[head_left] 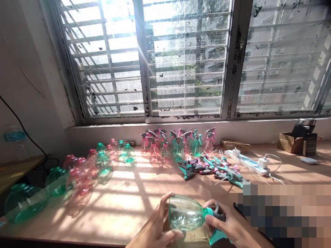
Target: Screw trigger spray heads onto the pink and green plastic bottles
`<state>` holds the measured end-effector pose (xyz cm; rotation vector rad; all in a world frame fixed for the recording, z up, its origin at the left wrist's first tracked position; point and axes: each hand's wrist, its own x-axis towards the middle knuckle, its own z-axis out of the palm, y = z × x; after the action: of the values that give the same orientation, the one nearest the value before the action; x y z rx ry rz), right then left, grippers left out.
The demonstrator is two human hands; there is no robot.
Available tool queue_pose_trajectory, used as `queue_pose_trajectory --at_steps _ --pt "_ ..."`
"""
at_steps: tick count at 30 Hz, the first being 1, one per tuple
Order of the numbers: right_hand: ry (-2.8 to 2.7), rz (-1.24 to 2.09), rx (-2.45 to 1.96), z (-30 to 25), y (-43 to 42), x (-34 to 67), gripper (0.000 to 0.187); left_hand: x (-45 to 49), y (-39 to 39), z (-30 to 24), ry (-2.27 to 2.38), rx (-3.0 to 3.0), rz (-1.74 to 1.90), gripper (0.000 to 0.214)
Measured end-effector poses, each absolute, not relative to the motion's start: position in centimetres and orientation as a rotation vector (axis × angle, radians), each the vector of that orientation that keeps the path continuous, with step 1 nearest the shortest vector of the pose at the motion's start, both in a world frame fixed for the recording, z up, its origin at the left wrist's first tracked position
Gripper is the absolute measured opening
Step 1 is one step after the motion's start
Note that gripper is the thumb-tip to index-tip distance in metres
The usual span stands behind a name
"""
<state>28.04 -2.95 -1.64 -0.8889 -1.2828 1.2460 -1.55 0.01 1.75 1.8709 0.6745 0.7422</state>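
A person's left hand clasps the base of a clear green plastic bottle, fingers and thumb spread around it, while the right hand pinches a teal-and-grey plastic trigger sprayer between thumb and fingers at the bottle's neck. The bottle lies nearly on its side between the hands, over the near part of a sunlit brown wooden table. Beyond it spreads a heap of loose teal, pink and grey sprayer heads; behind these, below a metal-framed window, stand clear pink and green bottles topped with sprayers. Open-necked pink and green plastic bottles line the left side. At right, a white power strip carries plugs near a brown cardboard box.
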Motion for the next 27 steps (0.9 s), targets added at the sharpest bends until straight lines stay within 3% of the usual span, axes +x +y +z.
queue_pose_trajectory --at_steps 10,18,27 --pt "-1.257 1.264 -0.876 -1.6 -3.2 27.9 0.038 -2.2 0.0 1.3 0.776 2.013 0.747 0.079" --pt "-1.275 1.263 -0.882 -2.7 -2.6 28.3 0.043 -2.1 -0.2 1.9 0.829 2.114 0.724 0.08" --pt "-1.182 1.236 -0.906 -1.4 -3.2 27.8 0.042 -1.4 -0.5 2.8 0.7 1.987 0.755 0.101"
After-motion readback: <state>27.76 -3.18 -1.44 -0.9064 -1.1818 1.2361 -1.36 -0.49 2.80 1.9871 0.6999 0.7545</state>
